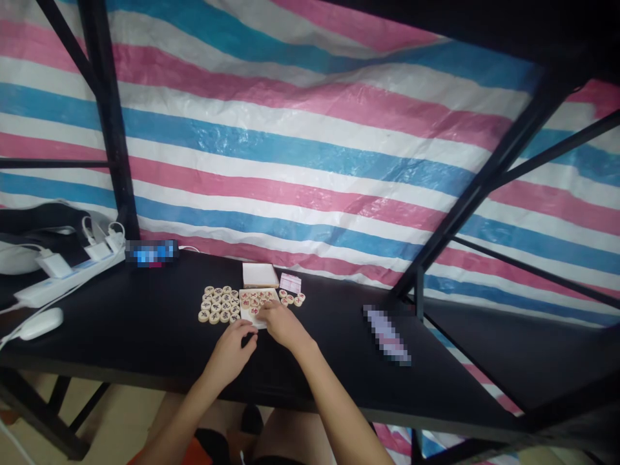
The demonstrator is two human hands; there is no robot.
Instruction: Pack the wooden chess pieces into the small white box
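Note:
A shallow white box (246, 318) lies on the black desk with several red-marked xiangqi pieces (254, 310) in rows inside it. My right hand (282, 323) reaches over the box's right side, its fingers pinched together low among the pieces; whatever lies between the fingertips is hidden. Just in front of the box's near left corner, my left hand (232, 349) hovers with bent fingers and the thumb apart, holding nothing. Dark-marked xiangqi pieces (216, 307) stand in a tight block left of the box. To its right sits a small group of loose red-marked pieces (290, 299).
Behind the box are an open box lid (259, 275) and a small printed card (290, 283). A blurred phone-like object (152, 252) and a white power strip (72, 281) with plugs are at left, near a white mouse (41, 322). Another blurred object (387, 336) lies right.

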